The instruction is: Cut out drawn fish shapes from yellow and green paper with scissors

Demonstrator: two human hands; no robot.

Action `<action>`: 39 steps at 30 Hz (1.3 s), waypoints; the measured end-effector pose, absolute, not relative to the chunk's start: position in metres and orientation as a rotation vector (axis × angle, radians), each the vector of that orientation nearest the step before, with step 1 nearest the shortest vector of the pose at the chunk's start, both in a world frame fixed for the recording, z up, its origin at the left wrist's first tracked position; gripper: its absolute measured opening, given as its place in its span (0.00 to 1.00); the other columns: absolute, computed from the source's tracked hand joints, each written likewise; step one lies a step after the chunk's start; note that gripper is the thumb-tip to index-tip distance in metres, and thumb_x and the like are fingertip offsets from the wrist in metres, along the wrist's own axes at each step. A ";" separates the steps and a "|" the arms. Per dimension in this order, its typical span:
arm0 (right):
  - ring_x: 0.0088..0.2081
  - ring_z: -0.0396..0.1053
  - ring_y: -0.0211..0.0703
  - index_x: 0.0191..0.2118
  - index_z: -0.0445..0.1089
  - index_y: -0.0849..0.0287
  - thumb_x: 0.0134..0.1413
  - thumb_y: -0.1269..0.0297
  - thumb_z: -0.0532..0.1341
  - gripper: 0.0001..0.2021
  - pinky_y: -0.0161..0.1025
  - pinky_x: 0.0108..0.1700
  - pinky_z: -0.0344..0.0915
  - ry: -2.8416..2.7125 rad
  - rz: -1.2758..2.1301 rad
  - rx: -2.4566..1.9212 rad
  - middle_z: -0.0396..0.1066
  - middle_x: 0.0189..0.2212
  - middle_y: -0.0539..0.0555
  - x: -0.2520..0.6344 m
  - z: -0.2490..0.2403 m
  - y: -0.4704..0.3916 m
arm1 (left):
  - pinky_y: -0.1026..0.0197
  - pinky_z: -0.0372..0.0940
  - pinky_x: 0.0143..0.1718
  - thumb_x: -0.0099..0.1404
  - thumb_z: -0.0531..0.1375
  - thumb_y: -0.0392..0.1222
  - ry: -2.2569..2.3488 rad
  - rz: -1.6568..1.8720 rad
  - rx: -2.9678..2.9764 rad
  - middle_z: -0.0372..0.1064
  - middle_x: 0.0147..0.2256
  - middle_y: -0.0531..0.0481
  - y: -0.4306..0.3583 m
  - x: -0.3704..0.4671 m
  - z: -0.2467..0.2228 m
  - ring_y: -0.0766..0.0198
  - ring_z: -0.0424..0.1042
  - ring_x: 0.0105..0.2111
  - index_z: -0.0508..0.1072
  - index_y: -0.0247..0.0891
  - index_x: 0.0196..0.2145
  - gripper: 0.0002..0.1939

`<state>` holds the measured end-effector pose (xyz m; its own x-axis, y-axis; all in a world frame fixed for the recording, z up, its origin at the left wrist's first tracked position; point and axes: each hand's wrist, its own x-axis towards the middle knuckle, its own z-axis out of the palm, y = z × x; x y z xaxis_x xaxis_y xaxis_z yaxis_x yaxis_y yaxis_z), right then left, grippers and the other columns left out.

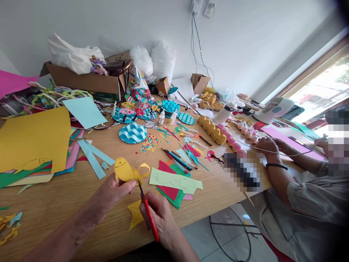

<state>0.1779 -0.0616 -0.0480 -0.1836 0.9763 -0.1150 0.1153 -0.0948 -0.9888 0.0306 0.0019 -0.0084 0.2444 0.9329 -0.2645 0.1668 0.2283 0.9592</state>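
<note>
Bare left forearm [73, 229] at lower left, slim and uncovered right up to the left hand [122, 187]! Bottom centre, the right hand [160, 213], equally bare, and dark clothing [147, 254] along the frame's bottom edge!

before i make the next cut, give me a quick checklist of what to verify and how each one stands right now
1. Left hand gripping the yellow fish: ok, pinched with the thumb on top.
2. Right hand holding the red-handled scissors: ok.
3. Scissor blades at the paper: ok, they meet it at the tail end.
4. Left thumb well clear of the blades: not ok, its tip looks close beside them.
5. Blades open or shut: cannot tell, too small to see.
6. Pale green strip with drawn fish away from the blades: ok, it lies apart.
</note>
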 end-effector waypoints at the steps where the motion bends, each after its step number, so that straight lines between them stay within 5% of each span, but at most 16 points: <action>1: 0.22 0.46 0.33 0.21 0.52 0.56 0.59 0.51 0.56 0.21 0.33 0.22 0.44 -1.386 1.372 -1.274 0.47 0.18 0.43 0.178 -0.049 -0.062 | 0.62 0.59 0.28 0.47 0.58 0.45 1.206 0.768 1.230 0.61 0.20 0.57 0.002 0.030 -0.008 0.63 0.60 0.25 0.65 0.42 0.17 0.08; 39: 0.22 0.48 0.34 0.21 0.54 0.57 0.57 0.58 0.56 0.17 0.33 0.23 0.45 -1.363 1.429 -1.270 0.50 0.18 0.44 0.176 -0.052 -0.063 | 0.61 0.57 0.30 0.52 0.56 0.49 1.200 0.701 1.336 0.57 0.21 0.56 0.002 0.021 -0.019 0.62 0.58 0.26 0.62 0.42 0.19 0.11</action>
<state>0.1762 -0.0634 -0.0523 -0.2032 0.9682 -0.1458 0.0998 -0.1276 -0.9868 0.0208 0.0024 -0.0192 0.2986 0.9230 -0.2429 0.2417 0.1731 0.9548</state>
